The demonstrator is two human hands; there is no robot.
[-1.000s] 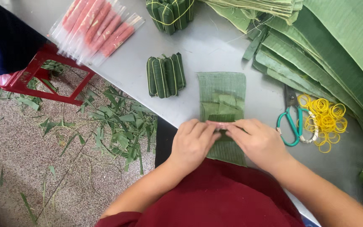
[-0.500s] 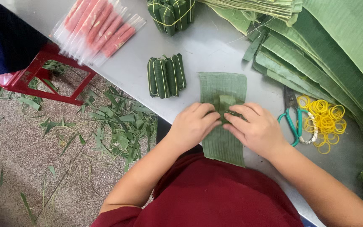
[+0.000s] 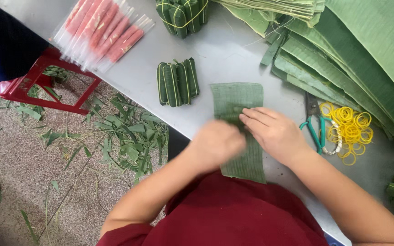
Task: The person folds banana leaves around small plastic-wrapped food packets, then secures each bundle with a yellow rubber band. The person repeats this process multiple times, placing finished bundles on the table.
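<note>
Head view, looking down at a grey table (image 3: 233, 54). A flat strip of green leaf (image 3: 239, 98) lies lengthwise at the near edge of the table, in front of the person. Right hand (image 3: 275, 134) rests palm down on the strip's middle, fingers extended and close together, pointing left, pressing the leaf flat. Left hand (image 3: 216, 145) sits just beside it on the strip's left edge; it is blurred, looks loosely curled, and I cannot tell whether it pinches anything. The two hands almost touch. Just left of the strip: a bundle of four wrapped leaf rolls (image 3: 177, 82), side by side. Further back, a second bundle (image 3: 182, 13) tied with a yellow band. Far left on the table: clear packets of pink sticks (image 3: 102, 31). Right of the right hand: scissors with teal handles (image 3: 314, 126), touching a heap of yellow rubber bands (image 3: 349, 130). Large stacked leaves (image 3: 356, 50) fill the right rear. Leaf scraps (image 3: 128, 136) litter the floor beside a red stool (image 3: 46, 79).
</note>
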